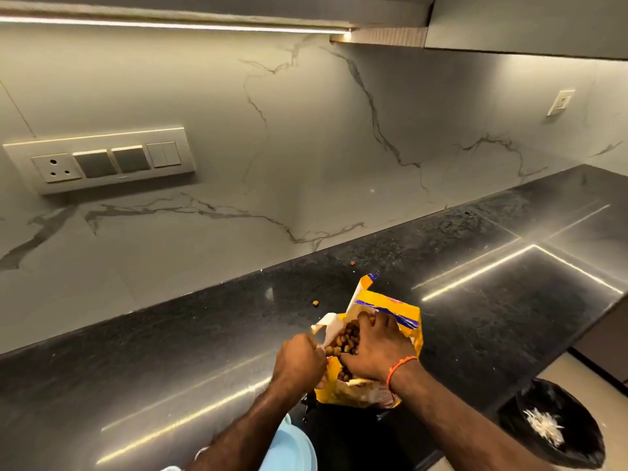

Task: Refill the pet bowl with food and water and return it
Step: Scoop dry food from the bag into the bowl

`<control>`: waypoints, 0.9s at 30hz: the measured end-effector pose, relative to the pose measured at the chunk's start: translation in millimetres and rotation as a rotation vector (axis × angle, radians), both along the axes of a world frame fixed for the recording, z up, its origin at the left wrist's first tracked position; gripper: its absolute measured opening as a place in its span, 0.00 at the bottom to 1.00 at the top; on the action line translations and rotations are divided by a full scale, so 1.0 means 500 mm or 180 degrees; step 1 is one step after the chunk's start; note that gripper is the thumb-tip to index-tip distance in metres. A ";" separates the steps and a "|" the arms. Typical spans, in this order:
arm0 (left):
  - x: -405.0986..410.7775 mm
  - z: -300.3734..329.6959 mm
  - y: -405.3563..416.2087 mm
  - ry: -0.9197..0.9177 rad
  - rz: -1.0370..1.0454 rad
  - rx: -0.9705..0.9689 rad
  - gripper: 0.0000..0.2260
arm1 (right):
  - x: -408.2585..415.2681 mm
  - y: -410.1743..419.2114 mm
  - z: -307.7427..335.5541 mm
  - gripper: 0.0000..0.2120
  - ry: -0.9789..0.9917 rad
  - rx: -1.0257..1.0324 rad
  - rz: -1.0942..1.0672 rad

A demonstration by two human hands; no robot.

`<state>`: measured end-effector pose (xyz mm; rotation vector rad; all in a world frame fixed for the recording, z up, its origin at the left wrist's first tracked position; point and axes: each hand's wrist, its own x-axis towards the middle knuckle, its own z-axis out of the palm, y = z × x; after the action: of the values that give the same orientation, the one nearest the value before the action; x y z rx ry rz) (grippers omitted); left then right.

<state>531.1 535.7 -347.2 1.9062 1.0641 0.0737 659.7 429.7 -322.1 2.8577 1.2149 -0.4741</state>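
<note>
A yellow pet food bag (404, 312) stands torn open on the black counter (170, 362), with brown kibble (343, 338) showing inside. My left hand (299, 362) pinches the bag's white torn left edge. My right hand (375, 348), an orange thread at its wrist, reaches into the bag's mouth with its fingers down among the kibble; whether it grips any is hidden. A light blue bowl (294, 447) lies at the bottom edge, mostly covered by my left forearm.
Two loose kibble pieces (316, 303) lie on the counter behind the bag. A marble backsplash with a switch panel (102, 161) rises behind. A black-lined bin (550, 426) stands on the floor at the lower right, past the counter's end.
</note>
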 end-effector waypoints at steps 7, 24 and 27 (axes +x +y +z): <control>0.011 -0.024 0.007 0.0047 -0.0100 0.0072 0.14 | 0.011 0.017 -0.023 0.40 0.0230 -0.0390 0.0382; -0.008 0.013 -0.004 0.0078 -0.0222 0.0161 0.10 | 0.039 0.028 -0.020 0.21 0.0631 0.0153 0.0337; -0.013 0.023 -0.003 0.0074 -0.0241 0.0153 0.10 | 0.053 0.031 -0.019 0.15 0.0693 0.0348 0.0118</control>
<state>524.8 534.3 -335.9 1.9931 1.0126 0.0345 686.2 445.3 -331.9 2.9302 1.3624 -0.7580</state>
